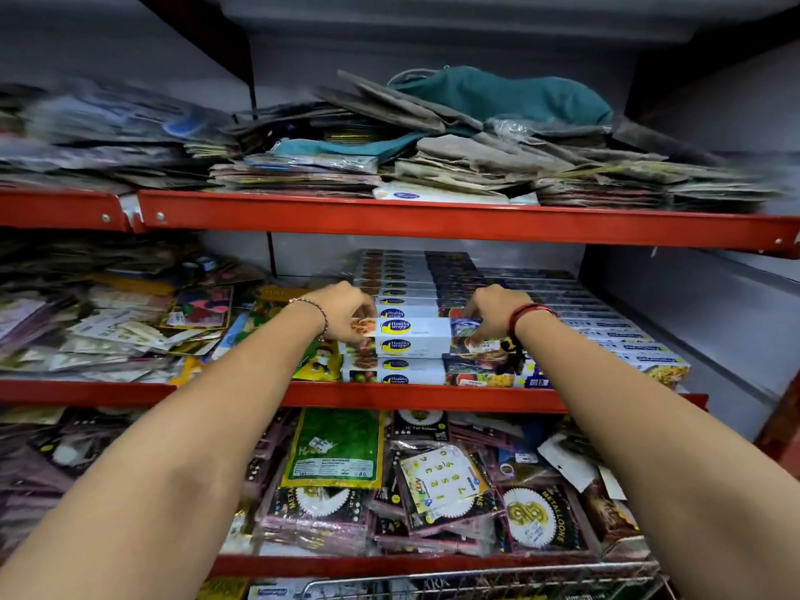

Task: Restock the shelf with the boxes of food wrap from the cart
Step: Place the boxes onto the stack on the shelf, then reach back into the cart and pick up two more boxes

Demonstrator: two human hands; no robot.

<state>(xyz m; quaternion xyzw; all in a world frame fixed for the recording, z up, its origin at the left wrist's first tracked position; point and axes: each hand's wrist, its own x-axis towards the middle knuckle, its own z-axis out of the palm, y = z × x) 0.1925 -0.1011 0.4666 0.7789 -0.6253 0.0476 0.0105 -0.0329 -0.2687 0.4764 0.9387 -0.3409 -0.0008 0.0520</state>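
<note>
1. Both ends of one long food wrap box (413, 327) are gripped: the left hand (342, 311) is closed over its left end, the right hand (491, 316) over its right end, fingers curled down onto the carton.
2. That box is held lying flat on top of a stack of like boxes (402, 370) at the front of the middle shelf (389, 396), its long side along the red shelf edge.
3. More rows of the same boxes (407, 279) are seen stacked behind it, and further flat cartons (614, 335) lie just to the right.
4. A bead bracelet (314, 307) is worn on the left wrist, red thread (526, 316) on the right.
5. Loose packets (130, 331) are heaped left of the stack.
6. A wire cart (476, 582) rim is visible at the bottom edge, below the lower shelf of balloon packs (433, 482).
</note>
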